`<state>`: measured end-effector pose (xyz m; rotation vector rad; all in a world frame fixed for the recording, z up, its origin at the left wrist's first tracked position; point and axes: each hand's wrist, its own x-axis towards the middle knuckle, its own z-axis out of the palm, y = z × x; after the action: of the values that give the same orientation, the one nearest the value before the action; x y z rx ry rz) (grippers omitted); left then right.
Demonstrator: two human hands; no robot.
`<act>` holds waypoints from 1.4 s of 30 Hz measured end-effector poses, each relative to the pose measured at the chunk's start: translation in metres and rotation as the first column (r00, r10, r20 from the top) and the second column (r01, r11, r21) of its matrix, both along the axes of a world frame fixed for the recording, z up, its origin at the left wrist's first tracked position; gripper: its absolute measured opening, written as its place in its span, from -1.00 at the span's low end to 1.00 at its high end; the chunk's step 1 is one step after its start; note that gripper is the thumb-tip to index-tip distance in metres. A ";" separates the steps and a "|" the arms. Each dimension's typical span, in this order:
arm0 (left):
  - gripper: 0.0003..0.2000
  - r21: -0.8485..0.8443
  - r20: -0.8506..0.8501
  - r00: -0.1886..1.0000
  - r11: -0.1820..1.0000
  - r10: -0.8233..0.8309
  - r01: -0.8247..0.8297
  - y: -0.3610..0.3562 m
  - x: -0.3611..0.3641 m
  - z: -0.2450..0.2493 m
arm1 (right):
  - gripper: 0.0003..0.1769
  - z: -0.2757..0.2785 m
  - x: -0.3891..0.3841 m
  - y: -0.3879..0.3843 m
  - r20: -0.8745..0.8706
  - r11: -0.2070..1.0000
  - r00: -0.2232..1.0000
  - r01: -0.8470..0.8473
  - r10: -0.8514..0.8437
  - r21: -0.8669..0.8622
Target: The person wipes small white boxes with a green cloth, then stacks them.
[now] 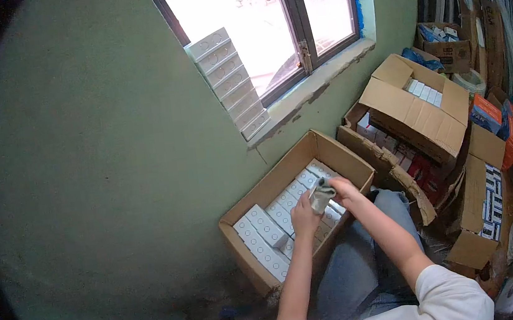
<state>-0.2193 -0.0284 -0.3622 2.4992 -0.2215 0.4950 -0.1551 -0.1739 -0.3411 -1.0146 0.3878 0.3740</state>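
Both hands meet above an open cardboard carton [255, 207] on a crumpled grey-white cloth [321, 195] with a dark fold at its top. My left hand [305, 217] grips it from the left, its fingers closed. From the right, my right hand [343, 191] pinches the cloth's upper edge. Under them the carton holds rows of small white boxes [266, 226] with round marks on their faces. Some of these boxes sit higher than others, and my forearms and hands hide part of the rows.
A stack of white boxes [227, 82] stands on the window sill [323, 78]. To the right are another open carton [417, 109] of white boxes, a torn carton [388, 162] and a carton [473, 225] with black-and-white contents. My jeans-clad legs [355, 262] press close to the near carton.
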 end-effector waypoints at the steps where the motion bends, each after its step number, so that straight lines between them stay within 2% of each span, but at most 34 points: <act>1: -0.34 -0.007 -0.004 1.000 1.000 0.019 -0.019 -0.002 -0.002 0.000 | -0.94 -0.008 0.010 -0.008 0.005 0.998 0.999 0.045 -0.045 0.044; 2: -0.35 -0.012 -0.009 0.999 0.999 0.039 -0.039 -0.002 -0.003 0.001 | -0.95 -0.020 0.020 -0.017 0.012 0.991 1.000 -0.017 0.016 0.136; 4: -0.34 0.015 -0.033 0.999 1.000 0.026 -0.025 -0.002 -0.004 0.001 | -0.96 -0.019 0.020 -0.019 0.029 0.999 0.999 -0.029 0.030 -0.027; 7: -0.34 0.063 -0.080 0.997 0.998 0.009 -0.004 -0.006 -0.003 -0.001 | -0.88 -0.025 0.015 -0.010 0.198 0.967 0.979 0.009 0.042 -0.253; 8: -0.34 0.083 -0.095 0.995 0.997 0.008 0.000 -0.006 -0.002 -0.001 | -0.83 -0.026 0.010 -0.007 0.209 0.872 0.973 0.019 0.096 -0.490; 10: -0.38 0.015 -0.009 1.000 1.000 0.027 -0.027 -0.004 -0.003 -0.002 | -0.78 -0.008 -0.010 0.002 0.373 0.788 0.866 -0.038 0.332 -0.614; 11: -0.40 -0.017 0.031 0.999 0.999 0.038 -0.037 -0.003 -0.004 -0.002 | -0.69 -0.030 -0.008 0.008 0.421 0.765 0.783 -0.106 0.458 -0.635; 12: -0.41 -0.008 0.006 0.999 0.999 0.035 -0.035 -0.001 -0.004 -0.007 | -0.70 -0.025 -0.014 0.012 0.470 0.748 0.688 -0.162 0.553 -0.644; 14: -0.43 0.008 -0.043 0.999 1.000 0.031 -0.030 0.002 0.001 -0.015 | -0.68 -0.014 -0.023 0.015 0.436 0.605 0.626 -0.073 0.647 -0.793; 17: -0.42 -0.029 -0.116 0.992 0.999 -0.042 0.039 0.000 -0.003 -0.004 | -0.76 0.000 -0.016 0.004 0.323 0.586 0.643 -0.245 0.694 -0.772; 20: -0.38 -0.047 -0.178 0.977 0.993 -0.118 0.112 -0.003 0.001 -0.001 | -0.75 -0.012 -0.016 -0.001 0.474 0.593 0.758 0.145 0.447 -0.792; 21: -0.38 -0.030 -0.150 0.982 0.994 -0.113 0.109 -0.005 0.002 -0.001 | -0.73 -0.006 -0.016 -0.005 0.411 0.538 0.821 0.155 0.396 -0.829; 24: -0.37 0.016 -0.080 0.992 0.995 -0.093 0.094 -0.011 -0.002 -0.002 | -0.73 -0.009 -0.016 -0.013 0.487 0.420 0.831 0.354 0.268 -0.836; 25: -0.36 0.025 -0.059 0.994 0.996 -0.088 0.090 -0.012 -0.003 -0.002 | -0.74 -0.007 -0.023 -0.010 0.473 0.387 0.839 0.356 0.269 -0.851; 26: -0.35 0.031 -0.040 0.995 0.996 -0.086 0.088 -0.014 -0.005 -0.002 | -0.75 -0.004 -0.029 -0.005 0.463 0.358 0.830 0.349 0.312 -0.866; 29: -0.33 0.001 -0.181 0.979 0.995 -0.098 0.099 -0.008 -0.006 0.009 | -0.77 -0.004 -0.038 0.001 0.428 0.284 0.769 0.327 0.475 -0.902; 30: -0.33 0.013 -0.154 0.982 0.994 -0.109 0.112 -0.005 -0.005 0.004 | -0.76 -0.007 -0.041 0.003 0.382 0.247 0.738 0.292 0.557 -0.924; 32: -0.32 0.036 -0.099 0.986 0.990 -0.133 0.138 0.001 -0.002 -0.007 | -0.72 -0.011 -0.046 0.005 0.275 0.161 0.656 0.231 0.703 -0.960; 33: -0.33 0.054 -0.137 0.982 0.989 -0.127 0.135 0.001 -0.004 -0.005 | -0.71 -0.009 -0.044 0.004 0.213 0.107 0.553 0.218 0.805 -0.970; 35: -0.34 0.085 -0.224 0.967 0.987 -0.117 0.139 -0.001 -0.009 -0.004 | -0.70 -0.007 -0.045 -0.005 0.234 0.142 0.510 0.213 0.828 -0.967; 37: -0.36 0.149 -0.122 0.988 0.982 -0.097 0.115 0.002 -0.007 -0.016 | -0.66 -0.009 -0.043 -0.012 0.220 0.167 0.487 0.150 0.845 -0.974; 38: -0.37 0.178 -0.080 0.993 0.979 -0.088 0.101 0.002 -0.007 -0.022 | -0.65 0.010 -0.048 -0.016 0.218 0.185 0.441 0.117 0.870 -0.976; 39: -0.38 0.202 -0.042 0.997 0.977 -0.061 0.068 0.002 -0.007 -0.024 | -0.65 0.024 -0.051 -0.017 0.162 0.176 0.415 0.005 0.895 -0.984; 40: -0.40 0.224 -0.010 0.999 0.974 -0.033 0.034 0.001 -0.005 -0.024 | -0.64 0.018 -0.050 -0.017 0.226 0.199 0.399 0.108 0.889 -0.974; 42: -0.40 0.110 -0.176 0.983 0.992 -0.047 0.067 -0.002 -0.007 -0.008 | -0.67 0.007 -0.046 -0.016 0.220 0.180 0.361 0.140 0.906 -0.974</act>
<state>-0.2268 -0.0306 -0.3700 2.6232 -0.2600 0.2455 -0.2007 -0.1901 -0.3343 -2.4225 -0.9008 0.1201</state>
